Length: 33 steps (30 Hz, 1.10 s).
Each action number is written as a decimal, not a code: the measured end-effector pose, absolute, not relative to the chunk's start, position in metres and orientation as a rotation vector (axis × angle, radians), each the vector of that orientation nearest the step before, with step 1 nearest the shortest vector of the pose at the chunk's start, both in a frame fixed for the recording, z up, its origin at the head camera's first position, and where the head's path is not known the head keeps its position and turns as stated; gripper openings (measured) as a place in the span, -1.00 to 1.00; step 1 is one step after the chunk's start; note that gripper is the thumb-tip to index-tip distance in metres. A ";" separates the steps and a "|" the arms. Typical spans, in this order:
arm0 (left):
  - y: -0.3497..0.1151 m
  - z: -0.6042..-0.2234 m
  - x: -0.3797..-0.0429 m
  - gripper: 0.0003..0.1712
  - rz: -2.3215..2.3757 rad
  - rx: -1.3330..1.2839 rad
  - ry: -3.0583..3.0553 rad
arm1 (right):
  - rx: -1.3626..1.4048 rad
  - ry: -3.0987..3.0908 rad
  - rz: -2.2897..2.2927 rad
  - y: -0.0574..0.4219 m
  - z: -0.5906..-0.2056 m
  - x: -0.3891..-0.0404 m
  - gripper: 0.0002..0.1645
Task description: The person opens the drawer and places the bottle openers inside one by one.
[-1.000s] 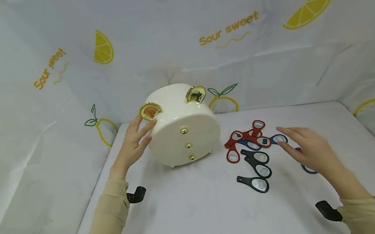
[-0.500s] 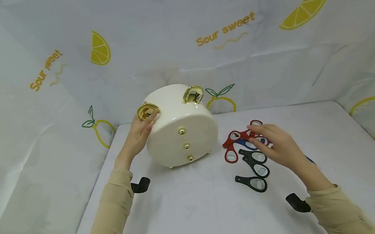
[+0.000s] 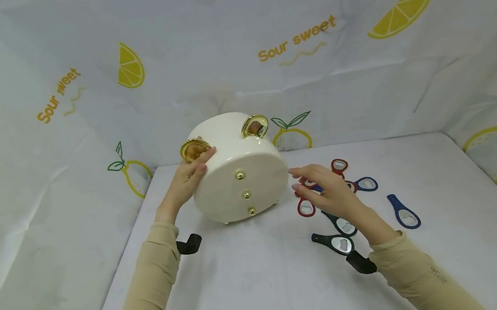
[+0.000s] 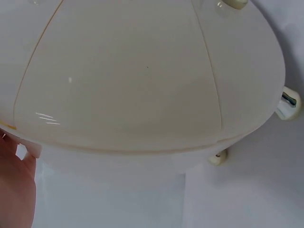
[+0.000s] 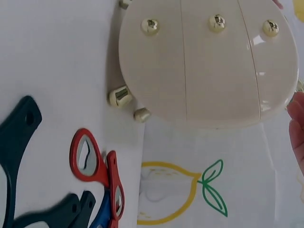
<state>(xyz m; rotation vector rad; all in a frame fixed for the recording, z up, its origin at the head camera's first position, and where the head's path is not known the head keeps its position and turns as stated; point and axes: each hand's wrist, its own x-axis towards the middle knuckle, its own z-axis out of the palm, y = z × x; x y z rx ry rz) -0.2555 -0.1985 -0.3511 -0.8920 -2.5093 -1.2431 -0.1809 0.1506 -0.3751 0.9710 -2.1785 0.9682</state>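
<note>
A cream-white rounded drawer box with gold ear-shaped pieces on top stands tilted on small feet in the head view. Three gold knobs run down its front, and the right wrist view shows drawer seams on the box. My left hand rests on its upper left edge below the left gold ear, fingers extended. My right hand is held just off its right side, fingers reaching toward it and holding nothing. Under and around that hand lie red, black and blue bottle openers, partly hidden by it.
A blue bottle opener lies apart at the right. A black bottle opener lies nearest the front. The white table meets a white lemon-print cloth behind and at the sides.
My right hand has moved left across the bottle openers to the box's right side, uncovering the blue opener at right. My left fingers have slid further over the box's upper left edge.
</note>
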 end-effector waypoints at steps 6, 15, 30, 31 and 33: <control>-0.196 -0.341 -0.247 -0.55 -1.246 -0.884 -2.526 | 1.008 -2.157 1.083 0.121 -0.372 -0.189 -0.52; -0.196 -0.339 -0.244 -0.57 -1.266 -0.823 -2.550 | 0.958 -2.195 1.343 0.082 -0.372 -0.198 -0.61; -0.197 -0.351 -0.253 -0.58 -1.223 -0.863 -2.437 | 0.723 -2.138 1.910 0.049 -0.379 -0.210 -0.69; -0.197 -0.351 -0.253 -0.58 -1.222 -0.867 -2.431 | 0.732 -2.108 1.970 0.047 -0.379 -0.209 -0.69; -0.196 -0.351 -0.254 -0.58 -1.217 -0.867 -2.423 | 0.749 -2.042 2.097 0.044 -0.381 -0.210 -0.68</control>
